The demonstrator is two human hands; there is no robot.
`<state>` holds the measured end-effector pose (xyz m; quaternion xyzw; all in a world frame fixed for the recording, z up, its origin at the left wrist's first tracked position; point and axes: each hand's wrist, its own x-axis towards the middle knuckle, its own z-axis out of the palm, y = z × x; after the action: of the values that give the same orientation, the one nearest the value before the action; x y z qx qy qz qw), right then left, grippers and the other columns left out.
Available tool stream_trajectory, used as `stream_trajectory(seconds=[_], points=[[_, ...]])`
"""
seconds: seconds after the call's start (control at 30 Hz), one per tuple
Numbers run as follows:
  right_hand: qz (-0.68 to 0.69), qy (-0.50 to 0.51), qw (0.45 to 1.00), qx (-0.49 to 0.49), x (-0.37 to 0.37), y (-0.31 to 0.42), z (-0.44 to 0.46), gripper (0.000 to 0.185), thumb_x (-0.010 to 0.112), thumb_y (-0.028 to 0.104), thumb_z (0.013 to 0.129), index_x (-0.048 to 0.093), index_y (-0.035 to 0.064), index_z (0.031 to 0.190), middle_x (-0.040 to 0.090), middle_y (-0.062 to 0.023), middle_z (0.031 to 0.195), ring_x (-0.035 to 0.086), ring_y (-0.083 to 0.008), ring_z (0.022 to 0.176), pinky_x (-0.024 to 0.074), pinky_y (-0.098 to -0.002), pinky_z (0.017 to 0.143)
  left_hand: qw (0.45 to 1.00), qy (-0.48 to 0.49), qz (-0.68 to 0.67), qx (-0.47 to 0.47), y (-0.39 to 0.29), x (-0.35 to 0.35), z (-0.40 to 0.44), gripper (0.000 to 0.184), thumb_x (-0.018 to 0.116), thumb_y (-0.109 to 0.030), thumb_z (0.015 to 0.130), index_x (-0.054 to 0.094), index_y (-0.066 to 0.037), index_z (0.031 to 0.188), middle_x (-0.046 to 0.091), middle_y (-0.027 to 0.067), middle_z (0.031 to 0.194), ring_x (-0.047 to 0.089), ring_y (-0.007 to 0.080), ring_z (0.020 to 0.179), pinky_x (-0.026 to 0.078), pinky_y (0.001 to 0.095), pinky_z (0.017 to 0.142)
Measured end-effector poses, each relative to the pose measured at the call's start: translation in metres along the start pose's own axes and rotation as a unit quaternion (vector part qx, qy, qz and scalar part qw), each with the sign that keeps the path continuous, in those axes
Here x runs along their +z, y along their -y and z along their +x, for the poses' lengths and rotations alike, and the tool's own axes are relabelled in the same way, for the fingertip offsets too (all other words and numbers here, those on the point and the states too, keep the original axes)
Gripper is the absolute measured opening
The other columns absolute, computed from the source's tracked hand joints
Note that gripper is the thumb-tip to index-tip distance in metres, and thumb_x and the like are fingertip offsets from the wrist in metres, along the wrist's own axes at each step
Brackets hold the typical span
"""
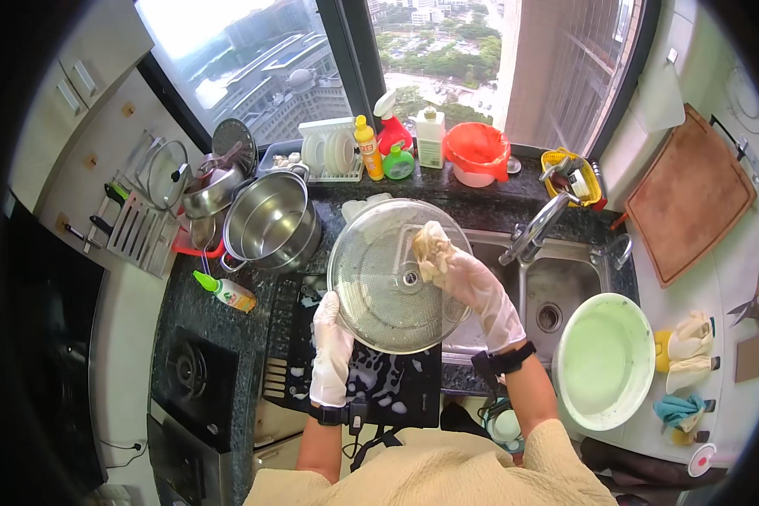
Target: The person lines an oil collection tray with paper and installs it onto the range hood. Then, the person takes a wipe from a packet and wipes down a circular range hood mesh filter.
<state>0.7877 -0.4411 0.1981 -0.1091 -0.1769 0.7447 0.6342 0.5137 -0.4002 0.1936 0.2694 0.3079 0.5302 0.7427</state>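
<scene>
"What could go wrong there?"

"The worktop (pixel 497 201) carries a soapy black panel (pixel 413 401); anything set down there might skate on the suds. The big round mesh cover (pixel 379 295) is held up over that panel and the near edge of the sink (pixel 565 282). It could swing, I'd judge, since the left hand (pixel 331 337) has its grip closed only at the rim, and pressure from the far side would twist it. A swing leftward might bump the steel pot (pixel 266 228)."

"And the right hand (pixel 474 291)?"

"Its grip is closed around a crumpled cloth (pixel 433 251), up against the mesh. Loose folds could snag there, and a slick glove would make either hold less sure."

"What's it all made of?"

"Dark speckled stone for the worktop, smooth brushed-looking metal for the sink. The cover is a broad disc of fine silvery mesh, ringed by a hard rim, with raised circular lines and a small round hub. The pot is deep, shiny and cylindrical, with looped handles. The gloves look thin, whitish and wrinkled; the cloth is beige, limp and bunched, its weave too blurred to tell."
</scene>
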Motion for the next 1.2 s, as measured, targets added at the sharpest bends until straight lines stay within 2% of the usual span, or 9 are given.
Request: stream_trajectory(seconds=[0.13,0.27,0.4,0.53,0.67,0.8,0.97,1.1,1.2], points=[[0.031,0.041,0.998,0.044,0.005,-0.012,-0.013,0.061,0.067,0.012,0.085,0.039,-0.0015,0.137,0.056,-0.0153,0.124,0.061,-0.0256,0.109,0.0503,-0.0387,0.095,1.000,0.018,-0.002,-0.016,0.005,0.002,0.001,0.033,0.050,-0.020,0.100,0.055,0.006,0.119,0.063,0.0174,0.116,0.063,0.0271,0.106,0.049,0.0397,0.097],[-0.366,-0.227,0.902,-0.020,-0.015,-0.009,-0.004,0.032,0.060,0.001,0.089,0.052,-0.0005,0.121,0.064,-0.0063,0.098,0.062,-0.0129,0.080,0.0517,-0.0244,0.071,0.999,0.029,-0.023,-0.027,0.009,0.006,-0.003,0.033,0.050,-0.020,0.100,0.055,0.007,0.119,0.063,0.0172,0.116,0.063,0.0272,0.106,0.049,0.0403,0.097],[-0.405,-0.250,0.860,-0.186,0.000,-0.029,-0.002,0.021,0.055,-0.005,0.091,0.060,0.0053,0.109,0.063,-0.0006,0.090,0.058,-0.0065,0.071,0.0470,-0.0188,0.064,0.998,0.020,-0.037,-0.048,0.011,0.006,-0.002,0.035,0.051,-0.019,0.099,0.053,0.008,0.121,0.061,0.0189,0.120,0.061,0.0294,0.109,0.048,0.0421,0.098],[-0.752,-0.118,0.528,-0.377,-0.007,-0.039,-0.008,0.028,0.059,-0.006,0.084,0.062,0.0056,0.109,0.066,-0.0128,0.098,0.065,-0.0245,0.080,0.0536,-0.0320,0.071,0.998,0.011,-0.040,-0.045,0.012,0.003,-0.001,0.034,0.052,-0.018,0.099,0.053,0.008,0.121,0.061,0.0195,0.120,0.061,0.0304,0.110,0.048,0.0437,0.099],[-0.815,-0.110,0.437,-0.363,0.032,-0.050,-0.018,0.036,0.066,0.002,0.081,0.067,0.0114,0.116,0.066,-0.0140,0.105,0.064,-0.0296,0.088,0.0531,-0.0353,0.079,0.998,0.006,-0.042,-0.045,0.011,-0.003,0.003,0.036,0.054,-0.020,0.097,0.054,0.008,0.120,0.060,0.0209,0.121,0.059,0.0318,0.112,0.047,0.0459,0.100],[-0.808,-0.130,0.476,-0.322,-0.010,-0.056,-0.009,0.040,0.073,0.014,0.079,0.066,0.0086,0.118,0.066,-0.0154,0.105,0.064,-0.0287,0.087,0.0528,-0.0351,0.079,0.998,0.015,-0.036,-0.053,0.017,-0.006,0.003,0.036,0.055,-0.021,0.097,0.055,0.007,0.119,0.060,0.0221,0.121,0.059,0.0325,0.113,0.047,0.0464,0.101],[-0.283,-0.226,0.929,-0.076,-0.005,-0.031,-0.028,0.033,0.065,0.014,0.091,0.061,-0.0010,0.120,0.064,-0.0007,0.104,0.061,-0.0125,0.086,0.0487,-0.0250,0.075,0.999,0.007,-0.034,-0.042,0.009,-0.002,0.001,0.034,0.055,-0.020,0.097,0.056,0.007,0.117,0.063,0.0198,0.116,0.063,0.0311,0.106,0.051,0.0443,0.094],[-0.024,-0.019,0.998,-0.047,-0.020,-0.027,-0.047,0.045,0.062,0.018,0.093,0.049,0.0000,0.133,0.060,-0.0043,0.115,0.057,-0.0124,0.097,0.0473,-0.0279,0.081,0.997,0.011,-0.043,-0.055,0.007,-0.004,0.001,0.034,0.056,-0.021,0.096,0.056,0.007,0.116,0.064,0.0207,0.115,0.063,0.0322,0.106,0.052,0.0460,0.094],[0.037,-0.035,0.997,-0.054,-0.014,-0.030,-0.052,0.039,0.063,0.013,0.092,0.054,-0.0007,0.127,0.061,-0.0033,0.110,0.059,-0.0135,0.091,0.0486,-0.0287,0.078,0.997,0.004,-0.049,-0.058,0.009,-0.004,0.002,0.034,0.055,-0.020,0.097,0.057,0.007,0.116,0.064,0.0207,0.114,0.063,0.0323,0.106,0.052,0.0468,0.094]])
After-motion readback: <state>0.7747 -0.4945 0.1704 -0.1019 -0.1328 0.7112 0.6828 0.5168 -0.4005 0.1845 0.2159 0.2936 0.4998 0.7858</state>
